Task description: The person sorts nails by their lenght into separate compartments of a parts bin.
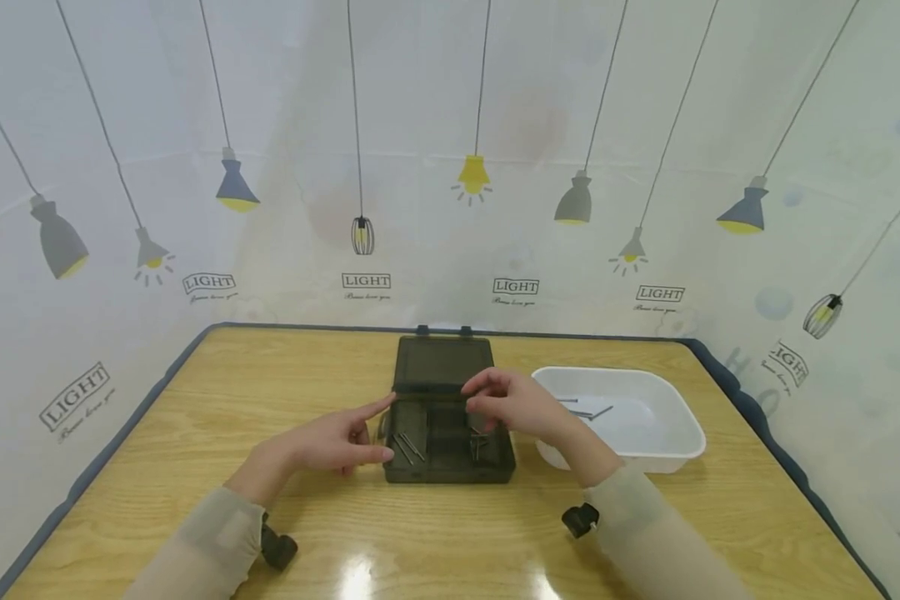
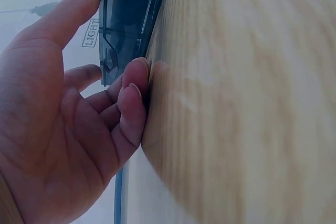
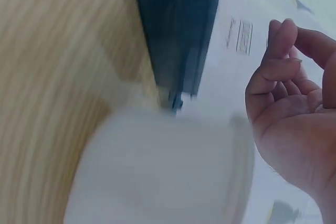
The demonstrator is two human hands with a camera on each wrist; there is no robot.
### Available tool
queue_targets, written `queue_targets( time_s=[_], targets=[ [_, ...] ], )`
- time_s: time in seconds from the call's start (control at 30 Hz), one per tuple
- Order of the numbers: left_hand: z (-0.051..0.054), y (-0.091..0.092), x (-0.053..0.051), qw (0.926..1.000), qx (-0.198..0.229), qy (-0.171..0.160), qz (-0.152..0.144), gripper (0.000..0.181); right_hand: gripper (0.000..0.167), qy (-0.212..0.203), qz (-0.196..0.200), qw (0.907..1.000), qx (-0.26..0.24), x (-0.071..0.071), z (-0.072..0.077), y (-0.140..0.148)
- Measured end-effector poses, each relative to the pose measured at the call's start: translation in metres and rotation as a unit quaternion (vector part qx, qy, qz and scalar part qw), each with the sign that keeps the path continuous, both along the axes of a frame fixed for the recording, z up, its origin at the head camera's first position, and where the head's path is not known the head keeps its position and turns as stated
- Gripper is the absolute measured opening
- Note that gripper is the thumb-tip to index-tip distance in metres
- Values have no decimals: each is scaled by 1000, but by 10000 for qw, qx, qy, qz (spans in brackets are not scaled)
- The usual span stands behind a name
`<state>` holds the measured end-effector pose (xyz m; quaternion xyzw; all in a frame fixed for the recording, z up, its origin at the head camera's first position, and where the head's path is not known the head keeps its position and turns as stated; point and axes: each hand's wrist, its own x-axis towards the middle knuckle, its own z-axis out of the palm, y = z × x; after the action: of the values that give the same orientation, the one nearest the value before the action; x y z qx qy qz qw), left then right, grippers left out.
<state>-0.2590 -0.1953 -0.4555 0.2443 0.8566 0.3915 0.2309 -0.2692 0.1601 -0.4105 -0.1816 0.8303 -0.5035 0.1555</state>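
A dark translucent plastic case [image 1: 450,477] lies with its lid [image 1: 444,362] raised at the back. Thin metal nails [image 1: 408,448] rest in its left compartment, and several short ones [image 1: 478,446] lie in the right. My left hand [image 1: 330,440] is at the case's left side, index finger and thumb extended and touching it, the other fingers bent beneath. Over the right compartment hovers my right hand [image 1: 513,404], its fingers loosely bent. Nothing shows between its fingertips [image 3: 286,30] in the right wrist view.
To the right of the case stands a white plastic tray [image 1: 667,417] with several longer nails [image 1: 585,412] inside. The wooden table [image 1: 270,375] has a dark blue edge, and a lamp-patterned cloth [image 1: 420,100] hangs behind it.
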Motion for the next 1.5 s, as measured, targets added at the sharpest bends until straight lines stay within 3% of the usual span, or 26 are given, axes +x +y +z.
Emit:
queue_targets(
  time_s=[0.33,0.7,0.97,1.5],
  targets=[
    [-3,-1,-2,10000,-51,65,-44,98,30,89,-588,9980,215,-5,12,79],
    [-6,-1,-3,9999,-152,58,-15,99,35,-64,-1048,9880,1137,-28,-20,156],
    [-6,1,-3,9998,-156,85,-18,99,27,-222,-1012,9797,1718,-36,-43,166],
    [-4,-1,-2,9997,-197,172,30,100,14,-27,-1017,9718,2127,-32,-41,155]
  ],
)
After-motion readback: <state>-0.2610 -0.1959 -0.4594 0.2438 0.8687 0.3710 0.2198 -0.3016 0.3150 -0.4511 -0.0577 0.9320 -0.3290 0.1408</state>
